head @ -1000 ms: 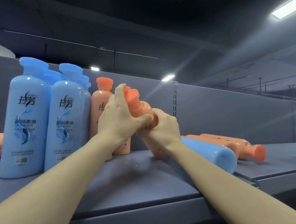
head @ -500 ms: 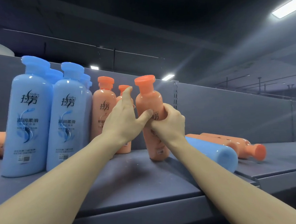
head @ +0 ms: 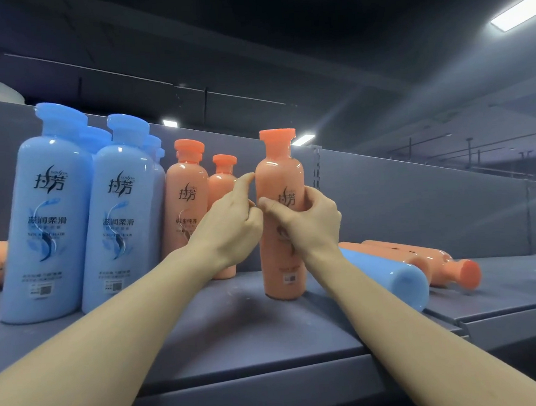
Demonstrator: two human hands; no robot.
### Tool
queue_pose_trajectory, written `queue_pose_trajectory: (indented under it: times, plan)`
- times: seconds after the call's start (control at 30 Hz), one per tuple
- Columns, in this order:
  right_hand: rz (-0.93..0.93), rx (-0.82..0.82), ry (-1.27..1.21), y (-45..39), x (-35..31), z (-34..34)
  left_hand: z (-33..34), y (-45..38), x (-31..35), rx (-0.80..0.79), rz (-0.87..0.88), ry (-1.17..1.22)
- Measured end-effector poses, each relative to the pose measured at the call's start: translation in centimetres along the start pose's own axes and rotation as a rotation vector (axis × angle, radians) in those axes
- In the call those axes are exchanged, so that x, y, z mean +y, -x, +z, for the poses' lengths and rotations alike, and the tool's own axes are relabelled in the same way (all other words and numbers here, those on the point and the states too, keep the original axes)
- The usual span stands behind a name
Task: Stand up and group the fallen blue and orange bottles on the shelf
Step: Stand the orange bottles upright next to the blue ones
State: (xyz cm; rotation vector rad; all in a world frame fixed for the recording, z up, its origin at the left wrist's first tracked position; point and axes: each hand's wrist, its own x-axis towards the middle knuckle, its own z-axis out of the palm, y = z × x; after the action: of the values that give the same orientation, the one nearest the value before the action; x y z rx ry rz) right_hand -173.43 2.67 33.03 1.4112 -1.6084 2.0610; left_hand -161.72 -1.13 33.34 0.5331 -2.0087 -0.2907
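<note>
Right hand (head: 306, 222) is gripping the upright orange bottle (head: 283, 233) on the shelf (head: 237, 331) — left hand (head: 230, 224) beside it, fingers loose, holding nothing — fallen blue bottle (head: 392, 279) lying just right, nearer the right hand.

The two tall upright blue plastic bottles (head: 44, 215) (head: 120, 219) each carry the brand 拉芳 above 滋润柔滑. The upright orange plastic bottle (head: 186, 202) beside them reads 拉芳; its lower line is unclear. Barcode labels are illegible.
</note>
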Motion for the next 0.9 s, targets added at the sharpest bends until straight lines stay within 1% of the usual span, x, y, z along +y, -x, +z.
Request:
queue_pose_trajectory:
  times: [0.23, 0.6, 0.7, 0.9]
  plan:
    - [0.141, -0.022, -0.105, -0.4, 0.3, -0.1, 0.2, 0.4, 0.3, -0.150, 0.020, -0.023]
    - [0.197, -0.122, -0.160, -0.6, 0.6, 0.2, 0.8, 0.6, -0.2, -0.189, 0.018, -0.072]
    - [0.221, -0.196, -0.075, -0.5, 0.7, -0.2, 0.9, 0.4, -0.5, -0.196, -0.001, -0.134]
    - [0.296, -0.428, 0.149, -0.1, 0.6, -0.6, 1.0, 0.3, -0.7, -0.203, 0.010, -0.164]
